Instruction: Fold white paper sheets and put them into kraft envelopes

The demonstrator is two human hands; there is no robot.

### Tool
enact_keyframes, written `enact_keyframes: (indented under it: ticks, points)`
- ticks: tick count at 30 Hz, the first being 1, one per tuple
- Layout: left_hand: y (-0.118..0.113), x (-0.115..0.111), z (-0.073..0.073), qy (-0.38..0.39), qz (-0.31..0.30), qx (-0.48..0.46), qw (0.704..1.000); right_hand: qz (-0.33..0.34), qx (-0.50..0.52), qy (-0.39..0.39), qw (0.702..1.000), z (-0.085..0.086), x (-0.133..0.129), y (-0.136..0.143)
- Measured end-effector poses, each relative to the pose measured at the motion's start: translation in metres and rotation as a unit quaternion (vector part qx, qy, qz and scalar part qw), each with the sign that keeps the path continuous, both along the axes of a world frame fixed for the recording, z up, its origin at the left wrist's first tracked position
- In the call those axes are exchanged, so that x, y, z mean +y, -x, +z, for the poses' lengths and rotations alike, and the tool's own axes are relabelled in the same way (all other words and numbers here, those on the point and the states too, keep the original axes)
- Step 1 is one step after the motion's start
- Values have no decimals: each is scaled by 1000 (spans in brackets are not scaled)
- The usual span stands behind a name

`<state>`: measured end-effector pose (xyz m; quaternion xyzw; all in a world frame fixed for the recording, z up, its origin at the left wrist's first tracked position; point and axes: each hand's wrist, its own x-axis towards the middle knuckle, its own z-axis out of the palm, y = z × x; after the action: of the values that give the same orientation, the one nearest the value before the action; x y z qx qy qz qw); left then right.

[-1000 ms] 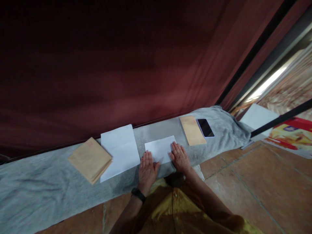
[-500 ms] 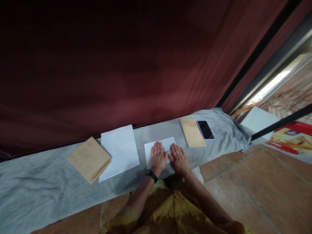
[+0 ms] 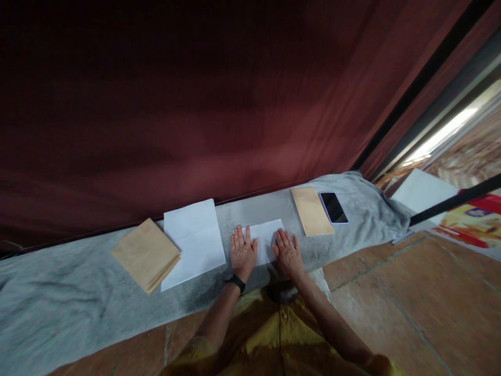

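A small white sheet of paper (image 3: 265, 239), apparently folded, lies on the grey cloth in front of me. Across its left end rests my left hand (image 3: 243, 254), flat with the fingers stretched out and a black band on the wrist. My right hand (image 3: 288, 255) lies flat on the sheet's right end, its fingers slightly spread. Between the hands the paper's middle shows. To the left are larger white sheets (image 3: 193, 243), partly under a stack of brown envelopes (image 3: 146, 255). A single brown envelope (image 3: 312, 211) lies right of my right hand.
A phone (image 3: 334, 208) lies beside the single envelope. The grey cloth (image 3: 70, 292) covers a long narrow surface against a dark red curtain (image 3: 235, 130). Black bars (image 3: 457, 204) cross the right side, near a red and yellow package (image 3: 473, 224) above the tiled floor (image 3: 391, 297).
My left hand has slid left along the small sheet, away from my right hand, uncovering the paper's middle. My right hand has barely moved. The view has shifted slightly.
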<state>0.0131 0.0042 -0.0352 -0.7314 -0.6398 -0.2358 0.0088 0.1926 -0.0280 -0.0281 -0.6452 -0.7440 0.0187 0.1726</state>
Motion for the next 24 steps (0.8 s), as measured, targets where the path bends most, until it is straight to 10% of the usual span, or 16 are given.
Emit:
enact_keyframes:
  ticks: [9, 24]
  points:
    - [-1, -1, 11, 75, 15, 82, 994, 66, 13, 30, 997, 9, 37, 51]
    - [-4, 0, 7, 60, 30, 76, 995, -4, -5, -42, 999, -13, 45, 8]
